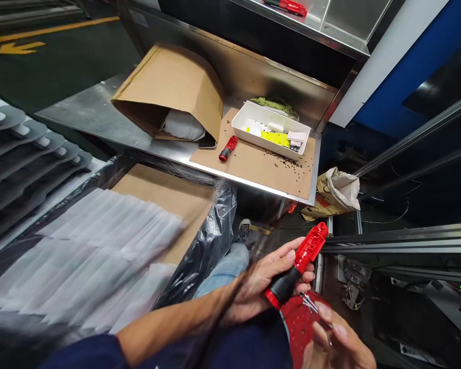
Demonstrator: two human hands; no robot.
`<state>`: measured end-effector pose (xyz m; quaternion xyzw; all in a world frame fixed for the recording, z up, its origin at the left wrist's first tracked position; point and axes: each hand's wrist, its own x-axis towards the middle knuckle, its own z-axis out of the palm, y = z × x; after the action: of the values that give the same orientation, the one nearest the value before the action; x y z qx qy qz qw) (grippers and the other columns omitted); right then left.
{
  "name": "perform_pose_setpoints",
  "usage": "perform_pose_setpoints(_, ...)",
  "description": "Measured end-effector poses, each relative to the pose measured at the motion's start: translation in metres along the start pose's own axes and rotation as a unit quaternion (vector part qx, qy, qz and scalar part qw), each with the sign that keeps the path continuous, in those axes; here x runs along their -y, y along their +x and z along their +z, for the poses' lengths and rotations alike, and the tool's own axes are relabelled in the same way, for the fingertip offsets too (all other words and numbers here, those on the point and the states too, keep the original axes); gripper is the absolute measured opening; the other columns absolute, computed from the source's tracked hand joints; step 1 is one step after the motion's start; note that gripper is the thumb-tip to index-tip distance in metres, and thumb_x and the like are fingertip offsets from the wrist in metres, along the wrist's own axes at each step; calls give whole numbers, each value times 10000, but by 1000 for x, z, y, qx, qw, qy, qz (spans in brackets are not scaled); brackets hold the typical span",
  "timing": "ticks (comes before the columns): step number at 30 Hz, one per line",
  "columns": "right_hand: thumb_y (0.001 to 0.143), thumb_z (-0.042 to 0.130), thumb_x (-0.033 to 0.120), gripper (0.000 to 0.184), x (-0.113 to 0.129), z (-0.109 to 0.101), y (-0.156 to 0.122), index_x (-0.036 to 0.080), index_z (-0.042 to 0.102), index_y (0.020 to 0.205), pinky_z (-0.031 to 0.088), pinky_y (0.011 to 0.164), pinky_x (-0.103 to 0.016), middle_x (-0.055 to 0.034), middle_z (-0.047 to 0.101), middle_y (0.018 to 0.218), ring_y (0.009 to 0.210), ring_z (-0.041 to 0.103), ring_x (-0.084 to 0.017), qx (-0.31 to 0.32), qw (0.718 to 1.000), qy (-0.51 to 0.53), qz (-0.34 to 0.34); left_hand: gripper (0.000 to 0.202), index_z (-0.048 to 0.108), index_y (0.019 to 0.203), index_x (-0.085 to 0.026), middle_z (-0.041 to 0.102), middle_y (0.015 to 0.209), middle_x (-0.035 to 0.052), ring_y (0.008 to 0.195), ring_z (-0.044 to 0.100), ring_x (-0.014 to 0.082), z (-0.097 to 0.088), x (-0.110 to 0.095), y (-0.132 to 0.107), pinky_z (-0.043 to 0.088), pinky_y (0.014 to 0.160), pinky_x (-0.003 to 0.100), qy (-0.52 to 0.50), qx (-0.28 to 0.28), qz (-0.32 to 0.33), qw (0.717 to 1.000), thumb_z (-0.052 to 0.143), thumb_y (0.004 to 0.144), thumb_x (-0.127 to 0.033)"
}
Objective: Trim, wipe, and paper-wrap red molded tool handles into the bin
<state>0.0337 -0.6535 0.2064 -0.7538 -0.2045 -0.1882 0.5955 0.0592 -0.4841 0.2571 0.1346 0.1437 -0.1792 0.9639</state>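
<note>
My left hand (269, 279) is closed around a red-and-black plastic handle (297, 266). The handle's ribbed red end points up and to the right, and its black sleeve ends in a red rim near my palm. Close below it, my right hand (334, 333) pinches a thin, shiny metal tool (309, 302); its exact kind is blurred. The metal tips are near the fingers of my left hand. A similar red-and-black handle (228, 148) lies on a cardboard sheet (249, 166) on the metal bench.
A white tray (269, 141) with yellow and white pieces stands among scattered small black bits. Beside it lies an open cardboard box (176, 77). At left, a lined crate (211, 225) holds rows of white wrapped items (100, 256). A paper sack (334, 192) stands right of the bench.
</note>
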Motion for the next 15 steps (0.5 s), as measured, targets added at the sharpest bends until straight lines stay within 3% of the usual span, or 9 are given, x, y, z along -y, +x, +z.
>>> perform_pose_setpoints(3, 868, 694, 186, 248, 2, 9, 5, 251, 630, 1099, 658, 663, -370, -31, 747, 912, 797, 754, -233, -56, 998, 29, -9, 596, 525, 1400, -208, 678, 1033, 60, 885, 672, 133, -3, 0, 0, 492, 827, 253, -2, -18, 8, 1000, 741, 849, -274)
perform_pose_setpoints(6, 854, 712, 173, 271, 5, 20, 13, 237, 653, 1111, 652, 667, -328, -21, 758, 929, 803, 757, -212, -34, 998, 21, -46, 613, 517, 1404, -227, 686, 1017, 55, 883, 680, 132, -6, 0, 0, 498, 832, 254, 9, -30, 11, 999, 752, 840, -280)
perform_pose_setpoints(10, 864, 690, 142, 288, 5, 30, 15, 249, 653, 1130, 647, 688, -322, -31, 765, 942, 843, 758, -213, -14, 999, 9, -37, 654, 509, 1403, -249, 695, 987, 39, 850, 682, 119, -8, -1, 1, 509, 798, 233, 25, -34, 16, 999, 783, 812, -295)
perform_pose_setpoints(13, 855, 702, 154, 281, 1, 19, 10, 270, 648, 1106, 648, 648, -348, -20, 769, 898, 785, 760, -225, -15, 999, -2, -33, 667, 499, 1408, -239, 702, 969, 34, 809, 686, 109, -6, -3, 1, 515, 789, 226, 17, -45, 13, 999, 787, 808, -283)
perform_pose_setpoints(15, 858, 688, 157, 306, -4, 0, 7, 299, 626, 1123, 650, 611, -388, -32, 770, 915, 808, 760, -259, 33, 999, -24, 4, 653, 492, 1413, -232, 710, 978, 39, 825, 696, 121, -4, -6, 1, 524, 794, 237, 5, -64, 13, 998, 770, 823, -272)
